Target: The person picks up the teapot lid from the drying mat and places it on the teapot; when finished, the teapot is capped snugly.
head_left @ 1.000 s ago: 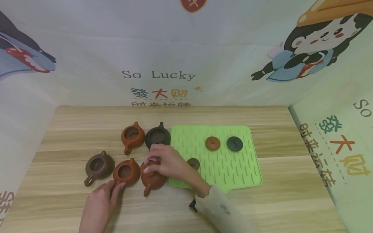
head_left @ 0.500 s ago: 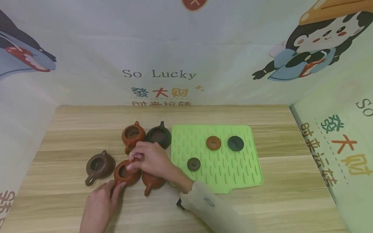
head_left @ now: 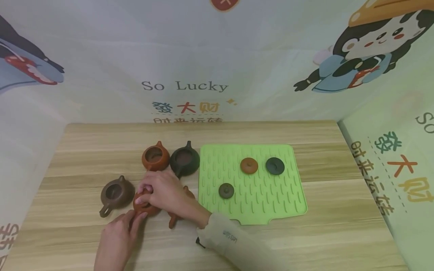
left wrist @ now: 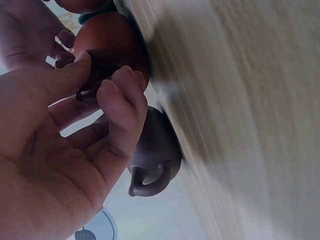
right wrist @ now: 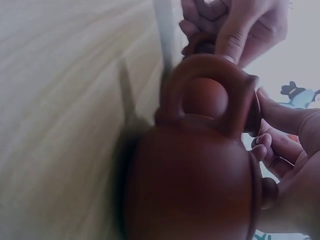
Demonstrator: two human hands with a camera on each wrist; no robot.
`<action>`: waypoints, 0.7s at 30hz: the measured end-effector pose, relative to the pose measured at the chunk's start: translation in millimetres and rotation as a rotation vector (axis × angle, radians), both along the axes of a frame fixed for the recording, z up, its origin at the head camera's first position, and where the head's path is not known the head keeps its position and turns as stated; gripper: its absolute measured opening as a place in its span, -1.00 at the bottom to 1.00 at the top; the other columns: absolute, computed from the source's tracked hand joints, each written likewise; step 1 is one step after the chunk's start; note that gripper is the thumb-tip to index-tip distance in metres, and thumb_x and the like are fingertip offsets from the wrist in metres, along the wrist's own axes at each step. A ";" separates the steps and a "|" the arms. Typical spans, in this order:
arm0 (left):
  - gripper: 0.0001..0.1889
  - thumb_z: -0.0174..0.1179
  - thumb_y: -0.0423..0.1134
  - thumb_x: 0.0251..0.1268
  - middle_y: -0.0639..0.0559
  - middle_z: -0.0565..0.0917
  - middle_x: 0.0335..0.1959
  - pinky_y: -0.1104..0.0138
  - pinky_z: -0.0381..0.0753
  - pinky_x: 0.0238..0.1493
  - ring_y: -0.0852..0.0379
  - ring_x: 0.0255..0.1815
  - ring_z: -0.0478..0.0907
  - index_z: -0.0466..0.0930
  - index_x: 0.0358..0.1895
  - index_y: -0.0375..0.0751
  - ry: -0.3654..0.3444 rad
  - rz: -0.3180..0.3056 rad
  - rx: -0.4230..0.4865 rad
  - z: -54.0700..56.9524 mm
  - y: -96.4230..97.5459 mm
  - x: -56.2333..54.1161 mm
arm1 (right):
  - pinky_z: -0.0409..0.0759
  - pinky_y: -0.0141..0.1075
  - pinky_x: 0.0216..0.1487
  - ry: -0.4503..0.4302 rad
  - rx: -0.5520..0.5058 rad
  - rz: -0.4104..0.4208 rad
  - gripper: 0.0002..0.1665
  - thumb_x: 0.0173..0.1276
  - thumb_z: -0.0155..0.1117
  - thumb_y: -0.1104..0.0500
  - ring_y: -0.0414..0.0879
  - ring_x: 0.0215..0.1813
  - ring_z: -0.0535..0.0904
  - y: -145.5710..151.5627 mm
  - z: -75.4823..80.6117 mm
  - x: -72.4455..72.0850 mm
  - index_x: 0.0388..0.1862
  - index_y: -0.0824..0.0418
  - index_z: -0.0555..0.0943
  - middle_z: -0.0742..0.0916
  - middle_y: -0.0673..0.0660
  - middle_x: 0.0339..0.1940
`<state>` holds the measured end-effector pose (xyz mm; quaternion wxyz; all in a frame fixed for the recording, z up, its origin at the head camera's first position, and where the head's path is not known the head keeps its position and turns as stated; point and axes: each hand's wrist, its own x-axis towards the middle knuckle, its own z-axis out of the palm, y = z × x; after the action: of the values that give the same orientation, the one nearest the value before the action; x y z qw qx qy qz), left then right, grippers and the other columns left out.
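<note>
My left hand (head_left: 115, 235) pinches the handle of a reddish-brown clay teapot (head_left: 147, 210), which stands on the table. Over that pot's mouth, my right hand (head_left: 166, 192) holds a reddish lid (right wrist: 255, 115) between thumb and fingers, its edge right at the rim in the right wrist view. Just right of it stands another reddish teapot (right wrist: 190, 185) with its lid on, mostly covered by my right forearm in the head view. A dark brown lidless teapot (head_left: 116, 194) sits close on the left.
Behind stand an orange-brown teapot (head_left: 154, 160) and a black teapot (head_left: 184, 160), both lidless. On the green ridged mat (head_left: 210, 158) lie an orange-brown lid (head_left: 249, 165), a black lid (head_left: 275, 166) and a dark brown lid (head_left: 226, 191). A printed cloth (head_left: 257, 75) hangs behind the table.
My right hand has moved left with the reddish lid, from above the right-hand reddish teapot to the mouth of the pot at my left hand. The left hand stays on its handle.
</note>
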<state>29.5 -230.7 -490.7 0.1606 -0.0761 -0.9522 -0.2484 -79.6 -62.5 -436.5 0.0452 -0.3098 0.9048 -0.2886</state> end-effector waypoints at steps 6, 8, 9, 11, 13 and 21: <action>-0.67 0.38 -0.15 0.60 0.11 0.52 -0.63 0.14 0.43 -0.61 -0.02 -0.65 0.57 0.58 -0.41 -0.15 -0.011 0.003 0.008 -20.1 -9.3 -2.8 | 0.37 -0.43 0.15 0.030 0.038 -0.027 -0.74 0.34 0.63 -0.20 -0.43 -0.29 0.44 -3.0 -4.5 2.7 -0.13 -0.13 0.85 0.64 -0.25 -0.40; -0.70 0.44 -0.22 0.53 0.12 0.52 -0.62 0.15 0.44 -0.60 -0.02 -0.63 0.59 0.57 -0.41 -0.12 -0.011 0.008 -0.002 -34.3 -15.3 -3.9 | 0.39 -0.42 0.17 0.048 0.047 -0.036 -0.73 0.33 0.63 -0.21 -0.43 -0.30 0.44 -3.2 -5.1 3.1 -0.13 -0.13 0.85 0.64 -0.25 -0.41; -0.72 0.46 -0.24 0.49 0.12 0.53 -0.62 0.15 0.45 -0.59 -0.02 -0.63 0.60 0.58 -0.40 -0.12 -0.017 0.014 -0.003 -31.7 -14.0 -3.8 | 0.40 -0.43 0.17 0.056 0.052 -0.039 -0.73 0.33 0.63 -0.21 -0.43 -0.31 0.44 -3.1 -5.4 3.3 -0.14 -0.13 0.85 0.64 -0.25 -0.42; -0.72 0.48 -0.27 0.46 0.12 0.53 -0.62 0.16 0.45 -0.59 -0.04 -0.62 0.61 0.58 -0.40 -0.13 -0.023 0.017 -0.008 -27.4 -11.7 -3.3 | 0.41 -0.43 0.17 0.075 0.065 -0.042 -0.73 0.33 0.63 -0.21 -0.44 -0.33 0.43 -2.5 -5.8 3.9 -0.15 -0.13 0.85 0.63 -0.26 -0.43; -0.74 0.50 -0.34 0.40 0.06 0.54 -0.62 0.07 0.48 -0.58 -0.13 -0.61 0.63 0.59 -0.40 -0.19 -0.041 0.023 0.002 -15.3 -5.8 -1.7 | 0.42 -0.44 0.16 0.089 0.081 -0.044 -0.74 0.33 0.63 -0.22 -0.44 -0.33 0.43 -1.6 -5.5 4.6 -0.16 -0.14 0.86 0.63 -0.26 -0.44; -0.70 0.43 -0.17 0.54 0.10 0.52 -0.63 0.15 0.39 -0.62 -0.08 -0.66 0.56 0.59 -0.39 -0.17 -0.039 0.023 0.007 -32.5 -13.6 -4.2 | 0.32 -0.44 0.00 0.105 0.172 -0.051 -0.73 0.35 0.62 -0.26 -0.46 -0.29 0.50 -0.2 -3.5 7.8 -0.22 -0.15 0.81 0.66 -0.29 -0.42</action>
<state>25.3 -244.3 -523.2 0.1454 -0.0595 -0.9550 -0.2514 -71.8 -62.7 -440.0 0.0166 -0.2966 0.9349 -0.1943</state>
